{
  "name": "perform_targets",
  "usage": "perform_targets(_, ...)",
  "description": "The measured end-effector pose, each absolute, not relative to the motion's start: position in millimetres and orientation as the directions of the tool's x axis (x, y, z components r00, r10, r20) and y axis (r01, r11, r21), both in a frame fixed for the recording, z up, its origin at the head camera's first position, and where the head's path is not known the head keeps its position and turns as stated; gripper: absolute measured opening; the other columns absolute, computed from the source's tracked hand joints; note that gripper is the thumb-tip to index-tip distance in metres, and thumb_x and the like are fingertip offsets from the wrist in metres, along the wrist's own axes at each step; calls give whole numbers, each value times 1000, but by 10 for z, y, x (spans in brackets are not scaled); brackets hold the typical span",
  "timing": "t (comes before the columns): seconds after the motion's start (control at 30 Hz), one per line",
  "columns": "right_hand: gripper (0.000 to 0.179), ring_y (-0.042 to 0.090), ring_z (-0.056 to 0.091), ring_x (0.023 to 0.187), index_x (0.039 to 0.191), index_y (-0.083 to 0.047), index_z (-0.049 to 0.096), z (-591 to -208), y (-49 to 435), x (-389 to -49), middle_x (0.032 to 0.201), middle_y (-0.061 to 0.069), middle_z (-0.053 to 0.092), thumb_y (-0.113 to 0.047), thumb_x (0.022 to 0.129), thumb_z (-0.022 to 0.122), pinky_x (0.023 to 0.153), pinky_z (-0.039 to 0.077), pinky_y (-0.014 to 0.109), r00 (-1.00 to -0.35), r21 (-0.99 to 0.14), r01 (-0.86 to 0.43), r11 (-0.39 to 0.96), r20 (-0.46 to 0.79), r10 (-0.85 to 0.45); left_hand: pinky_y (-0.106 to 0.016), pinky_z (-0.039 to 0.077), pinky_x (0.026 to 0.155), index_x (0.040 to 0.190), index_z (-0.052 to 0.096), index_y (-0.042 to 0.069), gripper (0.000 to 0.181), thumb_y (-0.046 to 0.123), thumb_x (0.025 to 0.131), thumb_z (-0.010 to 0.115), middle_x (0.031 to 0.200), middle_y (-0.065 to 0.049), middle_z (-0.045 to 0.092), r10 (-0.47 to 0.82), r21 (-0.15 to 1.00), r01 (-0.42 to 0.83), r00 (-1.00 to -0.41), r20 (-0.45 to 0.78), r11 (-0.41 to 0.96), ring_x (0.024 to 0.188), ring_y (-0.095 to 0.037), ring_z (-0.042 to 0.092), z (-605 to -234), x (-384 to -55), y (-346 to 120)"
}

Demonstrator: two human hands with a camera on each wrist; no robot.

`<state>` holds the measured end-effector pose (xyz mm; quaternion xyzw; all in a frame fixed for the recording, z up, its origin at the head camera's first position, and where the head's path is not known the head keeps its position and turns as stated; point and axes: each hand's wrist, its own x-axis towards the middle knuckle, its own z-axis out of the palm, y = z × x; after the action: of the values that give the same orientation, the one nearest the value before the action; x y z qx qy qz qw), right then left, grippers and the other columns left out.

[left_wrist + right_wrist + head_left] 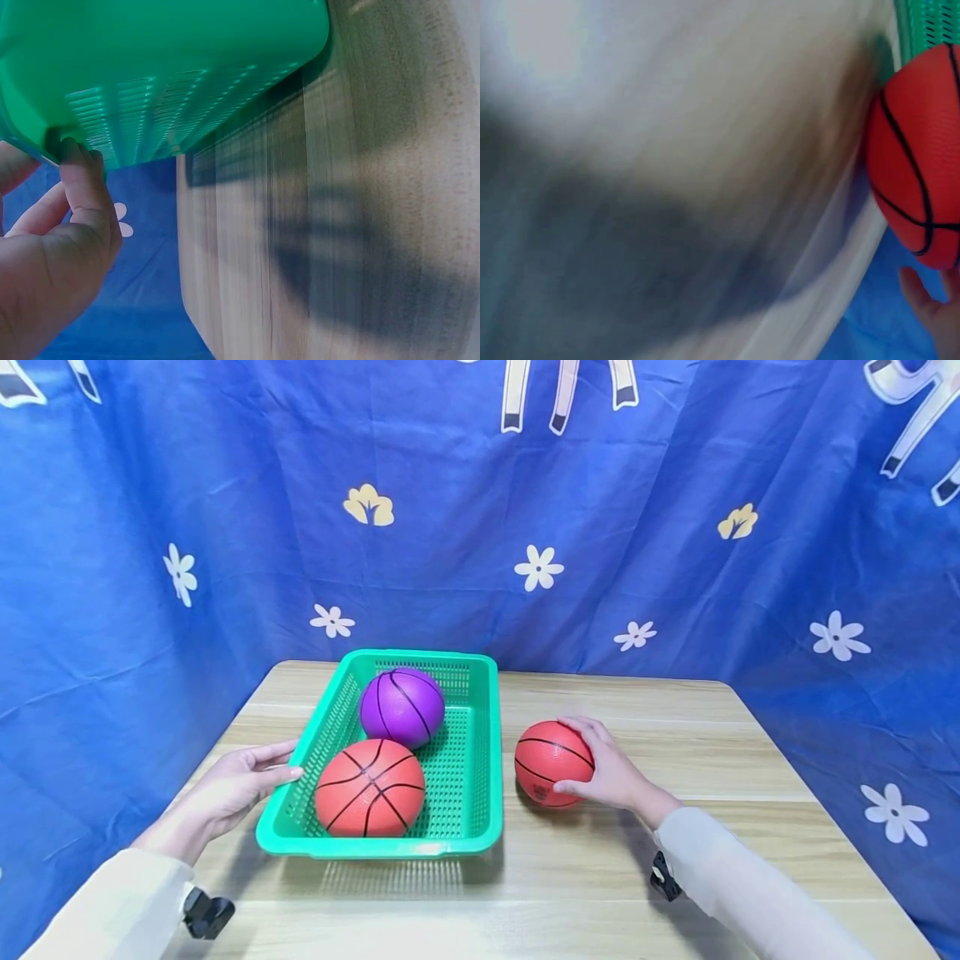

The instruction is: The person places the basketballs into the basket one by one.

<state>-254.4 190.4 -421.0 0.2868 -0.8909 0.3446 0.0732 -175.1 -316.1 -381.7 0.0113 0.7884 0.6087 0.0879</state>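
At the left side of the green plastic basket (491,760), my left hand (232,785) pinches the rim, its thumb on top and its fingers outside. The left wrist view has this left hand (64,247) below the basket's slotted wall (172,52). Inside the basket, an orange basketball (367,793) lies in the near left part and a purple basketball (401,706) lies behind it. To the basket's right, my right hand (607,768) holds a red basketball (547,760) by its right side, thumb in front and fingers over the back. That red basketball (922,150) partly leaves the right wrist view.
All of this stands on a light wooden table (637,893). A blue curtain (465,527) with white flowers hangs behind the table and along both its sides. Black wrist devices (207,914) sit at both sleeve cuffs.
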Motion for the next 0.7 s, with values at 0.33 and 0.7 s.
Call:
perform_targets(0.33, 96, 30, 49, 116, 144, -35, 34, -4325, 1955, -2545, 139, 2, 36, -49, 64, 85, 88, 49, 52, -842, -609, -534, 586, 319, -435, -20, 51, 84, 145, 24, -11, 68, 13, 94, 63, 128, -12, 54, 126, 966, -93, -984, -126, 241, 97, 0, 59, -3801, -1742, -3154)
perform_targets(0.7, 87, 29, 51, 111, 138, -35, 42, -4294, 1954, -2557, 131, 2, 43, -43, 64, 88, 84, 51, 50, -862, -636, -504, 585, 332, -383, -21, 51, 84, 145, 23, -11, 68, 13, 94, 62, 129, -14, 53, 128, 966, -95, -983, -128, 239, 97, 0, 59, -3822, -1744, -3163)
